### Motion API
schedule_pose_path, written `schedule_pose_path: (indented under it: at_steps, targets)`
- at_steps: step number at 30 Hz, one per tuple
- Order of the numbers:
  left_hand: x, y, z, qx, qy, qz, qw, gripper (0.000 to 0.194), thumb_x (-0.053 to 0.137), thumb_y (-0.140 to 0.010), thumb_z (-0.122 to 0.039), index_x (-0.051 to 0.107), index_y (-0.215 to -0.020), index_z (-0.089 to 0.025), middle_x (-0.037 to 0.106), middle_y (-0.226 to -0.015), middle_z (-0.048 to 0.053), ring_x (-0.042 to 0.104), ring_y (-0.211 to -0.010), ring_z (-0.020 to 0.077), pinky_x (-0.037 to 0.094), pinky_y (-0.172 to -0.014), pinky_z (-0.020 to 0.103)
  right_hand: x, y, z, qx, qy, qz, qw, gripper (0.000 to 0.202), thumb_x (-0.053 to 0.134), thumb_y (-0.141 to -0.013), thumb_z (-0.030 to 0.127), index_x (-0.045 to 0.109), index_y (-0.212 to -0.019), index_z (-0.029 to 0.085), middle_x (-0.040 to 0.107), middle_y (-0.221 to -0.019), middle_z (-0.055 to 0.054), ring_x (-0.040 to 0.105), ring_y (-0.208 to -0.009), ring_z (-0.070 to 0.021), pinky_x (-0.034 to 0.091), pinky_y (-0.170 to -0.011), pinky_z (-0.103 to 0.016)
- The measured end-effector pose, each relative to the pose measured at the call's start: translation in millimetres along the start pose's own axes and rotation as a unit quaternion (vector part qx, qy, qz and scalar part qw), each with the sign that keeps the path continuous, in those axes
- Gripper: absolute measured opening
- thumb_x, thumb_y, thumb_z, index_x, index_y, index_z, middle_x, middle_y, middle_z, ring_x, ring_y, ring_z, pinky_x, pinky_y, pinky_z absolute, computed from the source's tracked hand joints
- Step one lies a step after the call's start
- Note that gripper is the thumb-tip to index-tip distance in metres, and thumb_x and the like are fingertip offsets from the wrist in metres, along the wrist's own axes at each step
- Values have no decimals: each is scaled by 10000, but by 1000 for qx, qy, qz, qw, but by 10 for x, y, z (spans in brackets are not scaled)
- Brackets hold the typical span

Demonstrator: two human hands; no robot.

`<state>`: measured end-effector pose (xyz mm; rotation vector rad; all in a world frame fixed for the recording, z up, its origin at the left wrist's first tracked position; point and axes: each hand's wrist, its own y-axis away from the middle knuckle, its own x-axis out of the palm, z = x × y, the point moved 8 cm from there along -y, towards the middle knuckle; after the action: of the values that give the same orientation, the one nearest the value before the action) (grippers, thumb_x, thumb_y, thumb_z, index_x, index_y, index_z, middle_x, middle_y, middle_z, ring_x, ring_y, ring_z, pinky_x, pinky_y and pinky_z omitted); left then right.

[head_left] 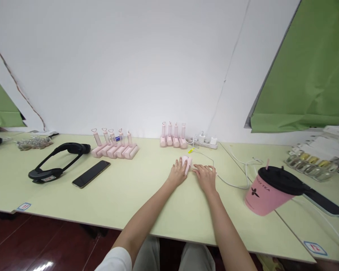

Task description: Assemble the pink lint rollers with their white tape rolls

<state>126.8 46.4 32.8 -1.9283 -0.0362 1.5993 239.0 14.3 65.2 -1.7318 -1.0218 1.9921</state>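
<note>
My left hand (177,172) is closed over a small pale pink device (188,162) and holds it against the table. Just to its right, my right hand (205,176) has its fingers bent together at the device's side, on the end of a white charging cable (228,183). The fingers mostly hide that cable end, and whether it is inserted in the device I cannot tell. Behind the hands, several pink devices (176,142) stand in a row by the wall, each with a slim upright part. A second group of pink devices (113,151) is on the left.
A power strip (205,144) with white chargers lies by the wall. To the right are a pink cup (267,194) with a black lid and clear boxes (313,163). A phone (91,174) and a black headset (49,173) lie to the left.
</note>
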Motion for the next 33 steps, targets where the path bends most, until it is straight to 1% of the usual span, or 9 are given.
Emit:
schedule_pose_path:
  at_steps: [3,6,9,12,15,18,25,30,33]
  targets:
    - [-53,29,-6,32,17,15,999,615,509,-742,-244,296,-1319,-272,291,-1381,116,317,-1225,303,382,-900,410,-87,-10,82,-11,-19,-33,999,244,413,-858,251,596,-1017,219,657,-955,-61,560,-827,-177,240,-900,-390]
    - [-137,68,201,-15,89,-6,996,505,492,-768,-282,378,-1258,-327,349,-1351,62,422,-1135,231,411,-857,336,-281,-6,366,-48,-52,-110,991,228,419,-846,207,600,-984,221,598,-1105,-54,509,-1010,-177,233,-959,-379]
    - [-240,117,715,-150,180,-69,970,375,415,-821,-309,437,-1195,-291,520,-1179,43,524,-978,168,417,-813,280,-358,27,714,-107,-95,-152,978,185,447,-818,183,615,-889,216,613,-1050,-52,503,-1019,-169,297,-924,-339]
    - [-345,238,1415,-298,197,-110,927,333,400,-826,-359,491,-1127,-248,597,-1026,55,558,-880,190,420,-733,290,-215,29,925,-157,-134,-109,972,176,435,-809,155,603,-836,201,639,-917,-44,548,-887,-140,351,-816,-283]
    - [-515,446,2075,-404,150,-151,890,353,424,-813,-362,513,-1118,-207,615,-945,84,561,-838,233,403,-713,336,8,-9,859,-127,-154,-44,979,189,407,-813,155,587,-763,184,624,-696,-18,554,-676,-110,356,-666,-231]
    - [-685,640,2452,-443,88,-195,870,389,434,-807,-348,501,-1157,-191,592,-979,108,524,-902,268,395,-732,374,169,-44,636,-34,-159,-8,987,213,385,-828,197,576,-734,187,554,-533,23,493,-501,-86,309,-544,-206]
    - [-843,627,2434,-407,-78,-213,885,355,450,-785,-332,561,-1094,-198,469,-1074,142,400,-1045,303,330,-843,451,270,-57,447,49,-176,27,983,262,350,-837,283,569,-718,203,516,-495,35,442,-448,-82,251,-495,-196]
    - [-859,522,2494,-361,-110,-211,902,303,421,-801,-290,583,-1030,-175,458,-1148,155,400,-1076,313,285,-881,491,307,-60,278,118,-196,15,973,284,348,-829,335,573,-720,202,521,-504,26,436,-452,-93,250,-497,-202]
    - [-864,512,2460,-310,-113,-241,913,313,404,-808,-259,556,-1062,-157,384,-1277,165,326,-1179,321,207,-943,535,330,-60,255,126,-205,22,970,293,344,-832,348,572,-720,203,519,-500,25,441,-454,-98,252,-498,-204]
